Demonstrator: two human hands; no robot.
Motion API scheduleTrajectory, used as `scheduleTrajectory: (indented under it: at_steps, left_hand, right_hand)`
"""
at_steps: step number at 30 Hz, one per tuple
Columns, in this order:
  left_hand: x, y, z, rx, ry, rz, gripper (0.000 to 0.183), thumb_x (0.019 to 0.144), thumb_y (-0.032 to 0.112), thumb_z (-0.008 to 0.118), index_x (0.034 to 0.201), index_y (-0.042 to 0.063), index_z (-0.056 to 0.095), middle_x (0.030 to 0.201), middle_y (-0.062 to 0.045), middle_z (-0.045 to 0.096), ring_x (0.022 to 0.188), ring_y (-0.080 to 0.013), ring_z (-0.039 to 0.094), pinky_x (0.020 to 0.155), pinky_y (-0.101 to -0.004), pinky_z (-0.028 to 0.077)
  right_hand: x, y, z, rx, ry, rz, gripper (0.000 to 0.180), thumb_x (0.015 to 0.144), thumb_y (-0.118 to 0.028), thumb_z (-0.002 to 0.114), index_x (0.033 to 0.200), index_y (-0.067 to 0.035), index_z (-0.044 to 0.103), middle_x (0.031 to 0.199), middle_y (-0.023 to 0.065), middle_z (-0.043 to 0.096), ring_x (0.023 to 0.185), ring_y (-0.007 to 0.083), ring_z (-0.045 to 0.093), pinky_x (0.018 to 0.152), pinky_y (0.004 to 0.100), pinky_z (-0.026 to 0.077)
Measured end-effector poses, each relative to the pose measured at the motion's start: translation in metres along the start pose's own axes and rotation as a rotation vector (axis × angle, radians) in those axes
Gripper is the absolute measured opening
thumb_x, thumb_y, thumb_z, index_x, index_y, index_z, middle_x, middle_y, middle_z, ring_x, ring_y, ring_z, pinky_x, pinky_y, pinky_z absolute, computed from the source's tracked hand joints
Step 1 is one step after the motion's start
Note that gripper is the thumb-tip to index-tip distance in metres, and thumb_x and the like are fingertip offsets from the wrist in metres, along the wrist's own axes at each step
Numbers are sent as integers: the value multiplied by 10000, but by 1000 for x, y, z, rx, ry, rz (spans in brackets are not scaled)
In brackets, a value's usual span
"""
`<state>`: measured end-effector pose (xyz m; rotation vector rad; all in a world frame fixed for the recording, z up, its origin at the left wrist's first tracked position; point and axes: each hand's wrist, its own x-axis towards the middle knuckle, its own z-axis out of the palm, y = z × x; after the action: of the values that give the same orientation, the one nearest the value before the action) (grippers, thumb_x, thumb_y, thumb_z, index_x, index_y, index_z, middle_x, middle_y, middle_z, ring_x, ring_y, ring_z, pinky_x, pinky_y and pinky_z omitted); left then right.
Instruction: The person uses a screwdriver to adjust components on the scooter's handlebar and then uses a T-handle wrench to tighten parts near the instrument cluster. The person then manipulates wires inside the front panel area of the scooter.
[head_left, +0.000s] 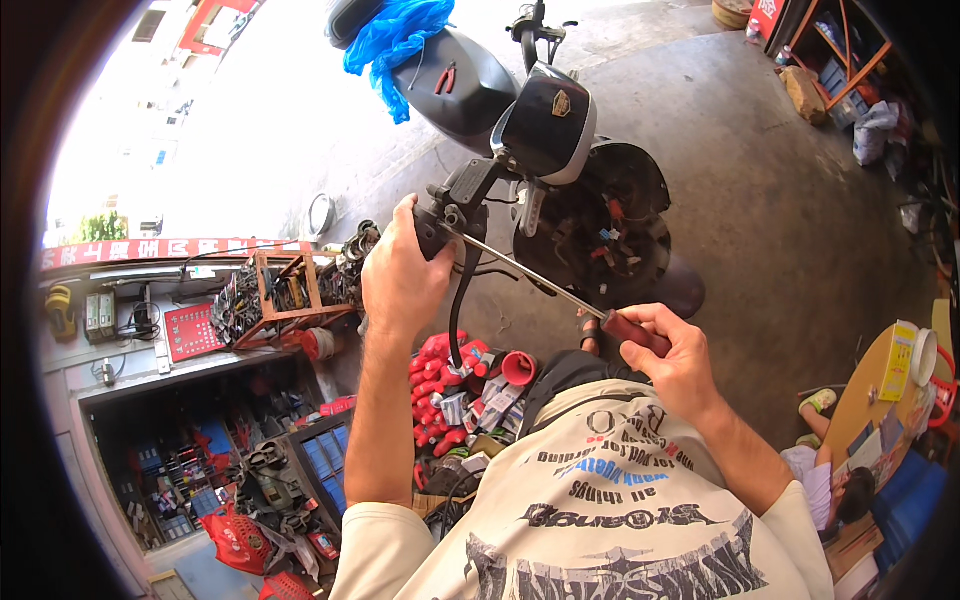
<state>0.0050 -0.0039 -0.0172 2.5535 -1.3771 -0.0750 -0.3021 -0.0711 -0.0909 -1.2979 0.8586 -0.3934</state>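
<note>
My right hand (671, 360) is closed around the dark red handle of a long screwdriver (536, 279). The shaft slants up to the left, its tip at the switch housing (433, 231) on a scooter's handlebar. Around that black housing and the grip end, my left hand (409, 277) is wrapped, thumb near the tip. A brake lever (463, 300) curves down beside it. Above lie the brake fluid reservoir (471, 182) and the dark headlight unit (549, 124). The scooter's open front body (611, 217) shows loose wires and connectors. Red-handled pliers (445, 78) rest on the seat (457, 82).
Red-wrapped parts and small boxes (442, 390) are piled below the handlebar. A wooden rack of tools (289, 292) and a cluttered shelf (187, 465) stand at left. At lower right, another person (825, 472) is beside a round table (862, 405). A blue plastic bag (397, 45) drapes the seat.
</note>
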Motion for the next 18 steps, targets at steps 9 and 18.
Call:
scheduleTrajectory:
  at_steps: [9, 18]
  left_hand:
    - [-5, -3, -2, -24, 6, -10, 673, 820, 232, 742, 1398, 22, 467, 1128, -231, 687, 1043, -398, 665, 891, -453, 511]
    - [-5, -5, 0, -18, -32, -41, 671, 820, 204, 747, 1407, 48, 460, 1176, -213, 686, 1076, -362, 674, 915, -427, 505]
  right_hand:
    - [-25, 9, -9, -99, 74, -246, 328, 802, 46, 690, 1120, -29, 669, 897, 79, 737, 714, 123, 654, 668, 267, 520]
    - [-18, 26, -2, -71, 26, -122, 286, 856, 25, 664, 1141, -9, 663, 907, 100, 745, 843, 138, 729, 751, 256, 549]
